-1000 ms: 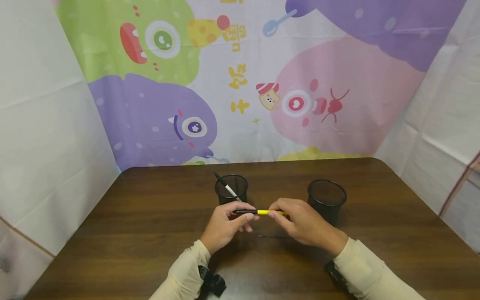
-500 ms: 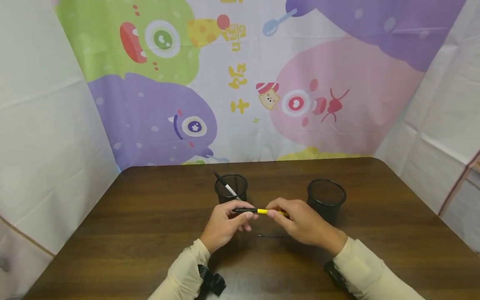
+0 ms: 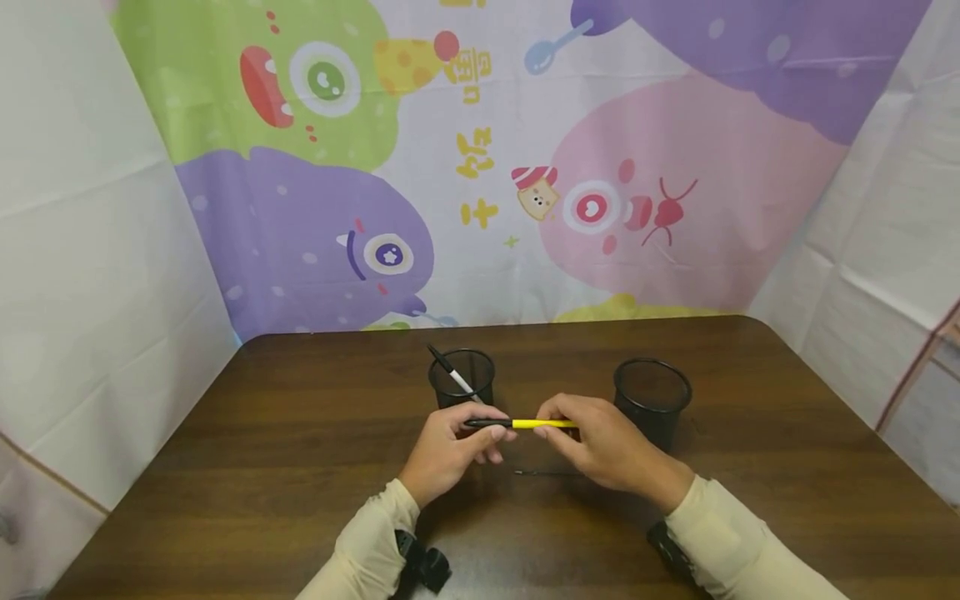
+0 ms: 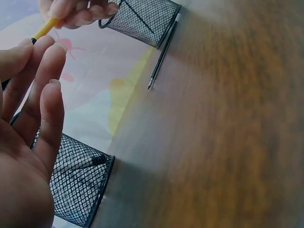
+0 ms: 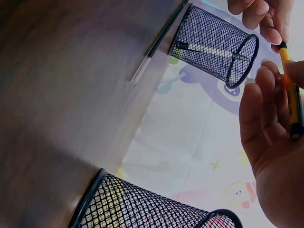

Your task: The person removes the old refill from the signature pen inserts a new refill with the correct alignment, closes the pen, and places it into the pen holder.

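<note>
Between my hands a pen [image 3: 543,423] with a black end and a yellow barrel lies level above the table. My left hand [image 3: 446,450] pinches the black end between thumb and fingers. On the yellow barrel, the thumb and fingers of my right hand [image 3: 611,442] pinch from the other side. The right wrist view shows the barrel's far end with a dark clip [image 5: 298,107]. Below the hands, a thin dark pen refill [image 3: 543,473] with a metal tip lies on the table, its right part hidden by the right hand in the head view.
Behind my left hand stands a black mesh pen cup [image 3: 442,398] holding a white marker [image 3: 459,380] with a black cap. A second mesh cup [image 3: 651,423] stands behind my right hand. The brown table [image 3: 300,433] ends at a printed cloth backdrop [image 3: 495,275].
More of the yellow barrel shows by the right fingers than half a second ago, as they have shifted slightly on it. The left hand, cups and refill stay put.
</note>
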`<action>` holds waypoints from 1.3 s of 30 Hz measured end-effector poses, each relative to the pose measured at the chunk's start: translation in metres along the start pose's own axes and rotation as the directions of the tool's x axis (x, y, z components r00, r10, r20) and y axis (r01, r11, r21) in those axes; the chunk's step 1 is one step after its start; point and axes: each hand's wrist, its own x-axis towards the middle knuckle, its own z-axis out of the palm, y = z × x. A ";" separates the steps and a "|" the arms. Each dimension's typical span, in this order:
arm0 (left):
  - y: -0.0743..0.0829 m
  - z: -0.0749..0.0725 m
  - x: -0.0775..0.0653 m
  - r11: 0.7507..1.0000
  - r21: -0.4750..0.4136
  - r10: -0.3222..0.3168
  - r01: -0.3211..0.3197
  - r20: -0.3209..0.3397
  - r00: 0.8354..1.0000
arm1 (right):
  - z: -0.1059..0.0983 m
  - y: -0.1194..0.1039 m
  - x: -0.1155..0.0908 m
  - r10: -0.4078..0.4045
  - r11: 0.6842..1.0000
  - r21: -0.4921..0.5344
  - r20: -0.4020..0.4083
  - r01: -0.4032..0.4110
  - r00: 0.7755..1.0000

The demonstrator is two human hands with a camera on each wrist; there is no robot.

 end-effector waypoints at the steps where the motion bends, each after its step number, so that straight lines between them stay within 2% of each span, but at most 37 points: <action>1: 0.000 0.000 0.000 1.000 -0.001 -0.001 0.001 0.001 1.000 | 0.000 0.000 0.000 0.001 1.000 -0.004 0.000 -0.001 1.000; 9: 0.000 0.001 0.000 1.000 -0.028 -0.004 0.005 0.020 1.000 | -0.001 -0.002 -0.002 0.016 1.000 -0.023 0.048 -0.015 0.999; 15: 0.001 0.002 -0.001 0.999 -0.036 0.016 -0.015 0.022 1.000 | 0.000 -0.002 -0.002 0.032 0.999 -0.040 0.071 -0.029 0.997; 21: 0.001 0.003 0.000 0.999 -0.049 0.019 -0.018 0.023 1.000 | 0.000 -0.003 -0.002 0.072 0.997 0.004 0.087 -0.073 0.994; 25: 0.002 0.003 0.000 0.998 -0.066 0.017 -0.016 0.021 1.000 | 0.001 -0.002 -0.001 0.075 0.995 0.061 0.080 -0.080 0.994; 29: 0.001 0.002 0.000 0.998 -0.058 0.019 -0.018 0.017 1.000 | 0.000 -0.001 -0.001 0.042 0.994 0.095 0.055 -0.047 0.998; 39: 0.002 0.002 0.000 0.998 -0.054 0.015 -0.014 0.014 1.000 | 0.001 -0.001 0.000 0.048 0.997 0.056 0.026 -0.049 0.999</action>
